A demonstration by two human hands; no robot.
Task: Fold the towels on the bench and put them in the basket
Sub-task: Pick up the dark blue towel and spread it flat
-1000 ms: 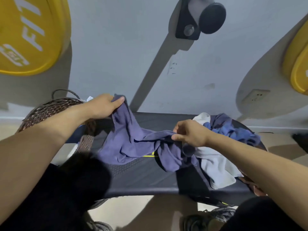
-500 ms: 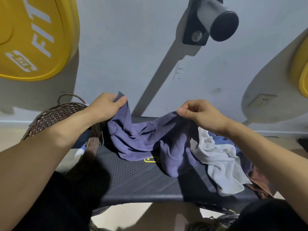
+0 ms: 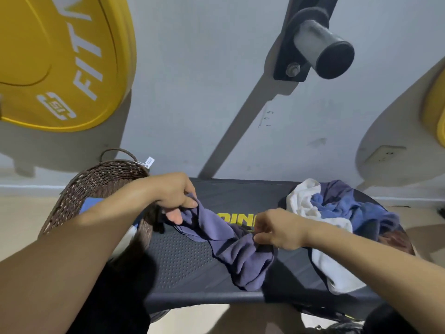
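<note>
1. The purple towel (image 3: 231,247) is shown at the centre of the frame, bunched and twisted on the dark surface (image 3: 183,261). Its long axis runs from centre left, near the basket, down to lower centre, where a loose end is draped at the near edge of the surface.
2. The left hand (image 3: 177,196) is seen at the upper-left end of the towel, fingers curled round a gathered corner, just beside the rim of the wicker basket (image 3: 96,179).
3. The right hand (image 3: 277,229) is seen right of centre, thumb and fingertips pinched on a fold at the towel's middle; the corner itself is not visibly held.
4. The remaining towels (image 3: 332,213), white and blue, are heaped at the right of the frame, just behind the right hand and still unfolded.
5. The coming move is judged to turn on the right hand finding the free end, which lies below and slightly left of it; that hand is nearer.
6. The basket lies to the left, nearest the left hand.
</note>
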